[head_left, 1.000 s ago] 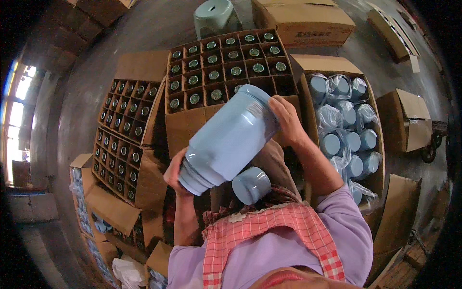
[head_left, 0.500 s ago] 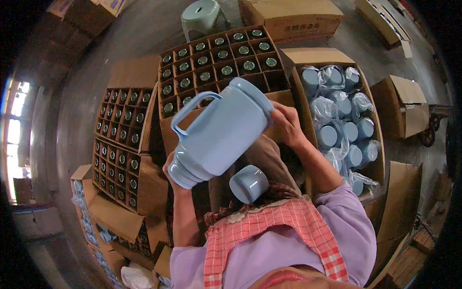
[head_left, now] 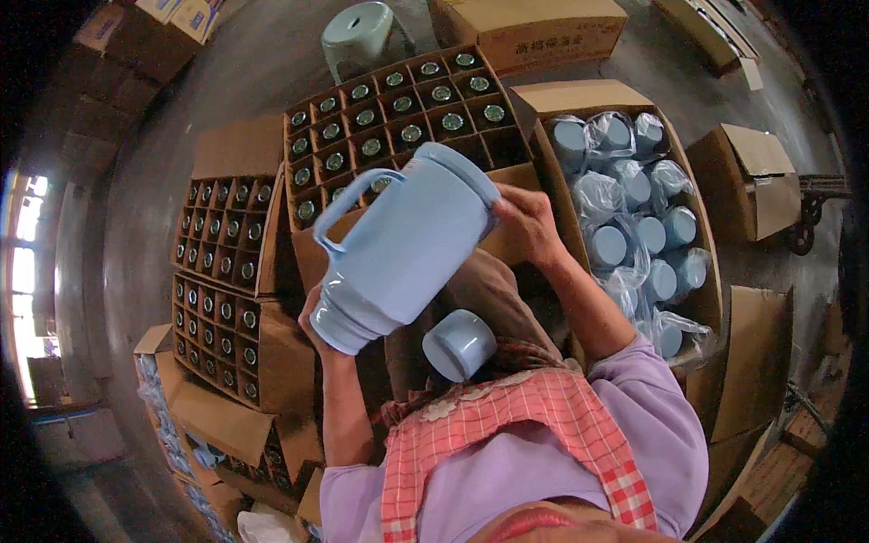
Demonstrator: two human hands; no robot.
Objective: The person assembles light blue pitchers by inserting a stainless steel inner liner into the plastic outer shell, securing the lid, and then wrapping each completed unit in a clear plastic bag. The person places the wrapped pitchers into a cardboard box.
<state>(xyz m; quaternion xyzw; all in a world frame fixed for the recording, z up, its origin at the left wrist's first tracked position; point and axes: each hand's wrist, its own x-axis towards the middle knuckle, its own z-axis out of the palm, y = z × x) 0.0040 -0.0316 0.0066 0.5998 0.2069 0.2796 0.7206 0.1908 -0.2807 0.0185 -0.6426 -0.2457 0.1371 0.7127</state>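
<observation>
Jug (head_left: 403, 249) slanting lengthwise, seven to one o'clock, left hand (head_left: 314, 321) grasping its neck (head_left: 339, 324), right hand (head_left: 527, 220) clasping its base (head_left: 466, 175)

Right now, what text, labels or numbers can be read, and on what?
Brown carton by the stool: dark print on its side, wording not copied.
Upper-left cartons: marks too small and blurred to read.
Blue jug: no print visible on the side facing the camera.

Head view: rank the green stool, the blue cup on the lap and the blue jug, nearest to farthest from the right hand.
1. Blue jug: in the right hand.
2. Blue cup: on the lap, lower left.
3. Green stool: on the floor, upper left.
</observation>
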